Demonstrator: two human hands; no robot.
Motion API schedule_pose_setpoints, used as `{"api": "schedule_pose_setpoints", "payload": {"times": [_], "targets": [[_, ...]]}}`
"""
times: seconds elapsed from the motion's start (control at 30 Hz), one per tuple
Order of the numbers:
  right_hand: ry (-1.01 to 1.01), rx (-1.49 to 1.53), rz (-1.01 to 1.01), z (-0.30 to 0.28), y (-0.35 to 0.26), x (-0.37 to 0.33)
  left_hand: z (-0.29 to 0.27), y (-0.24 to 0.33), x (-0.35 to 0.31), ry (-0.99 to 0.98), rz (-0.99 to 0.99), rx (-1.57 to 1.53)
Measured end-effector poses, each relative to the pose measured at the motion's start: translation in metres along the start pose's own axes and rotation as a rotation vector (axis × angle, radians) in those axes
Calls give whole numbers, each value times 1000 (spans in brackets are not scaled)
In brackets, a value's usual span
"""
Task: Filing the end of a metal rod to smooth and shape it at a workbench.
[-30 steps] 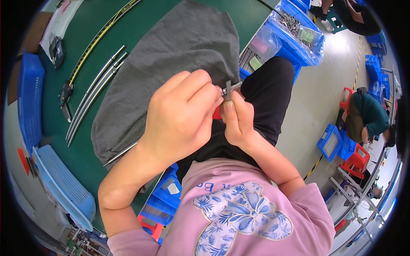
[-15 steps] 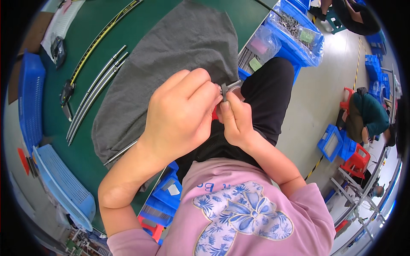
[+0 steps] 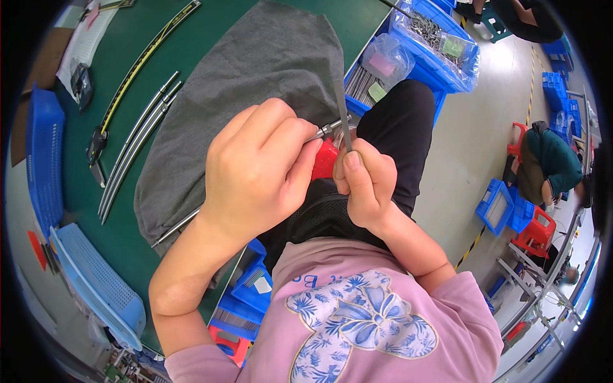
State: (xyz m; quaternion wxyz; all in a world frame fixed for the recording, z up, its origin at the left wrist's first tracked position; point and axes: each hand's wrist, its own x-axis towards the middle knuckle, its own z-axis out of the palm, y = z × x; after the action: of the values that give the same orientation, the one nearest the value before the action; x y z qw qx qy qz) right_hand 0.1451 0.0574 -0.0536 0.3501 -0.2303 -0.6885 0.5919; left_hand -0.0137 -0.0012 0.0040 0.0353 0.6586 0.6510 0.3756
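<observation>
My left hand (image 3: 255, 167) is closed around a slim shiny metal rod (image 3: 329, 128). The rod's stepped tip sticks out past the fingertips toward the right. A length of metal rod (image 3: 175, 229) also shows beyond my left forearm; whether it is the same piece is hidden. In my right hand (image 3: 369, 180), thumb and fingers pinch a thin flat grey strip (image 3: 343, 112), which points up and away, close to the rod's tip. Whether the two touch, I cannot tell. Beneath my left hand a dark grey cloth (image 3: 268, 60) covers part of the green table (image 3: 211, 22).
Several metal rods (image 3: 136, 148) and a black-and-yellow caliper-like tool (image 3: 121, 89) lie left of the cloth. Blue baskets (image 3: 45, 153) line the left edge. Blue bins (image 3: 408, 60) with metal parts stand beyond my knee. A person (image 3: 552, 156) bends over at the right.
My right hand has drawn slightly down and right from the rod's tip, and the grey strip now shows at length, pointing upward. More of the rod's tip is visible. My left hand has shifted slightly left.
</observation>
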Motion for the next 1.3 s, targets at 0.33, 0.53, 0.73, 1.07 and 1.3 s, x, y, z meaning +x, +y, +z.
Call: {"api": "schedule_pose_setpoints", "payload": {"times": [0.33,0.53,0.73,1.07,1.3], "targets": [[-54,107,173,0,-11,7,0,0,-1,-13,39,-6],[-76,43,329,1,-25,20,1,0,-1,-11,35,-9],[-103,-79,319,-6,-25,12,1,-1,0,-47,22,-28],[-88,3,333,-2,-28,14,2,0,2,-6,33,-28],[-59,-78,308,-5,-29,1,2,1,1,-2,18,-31]]}}
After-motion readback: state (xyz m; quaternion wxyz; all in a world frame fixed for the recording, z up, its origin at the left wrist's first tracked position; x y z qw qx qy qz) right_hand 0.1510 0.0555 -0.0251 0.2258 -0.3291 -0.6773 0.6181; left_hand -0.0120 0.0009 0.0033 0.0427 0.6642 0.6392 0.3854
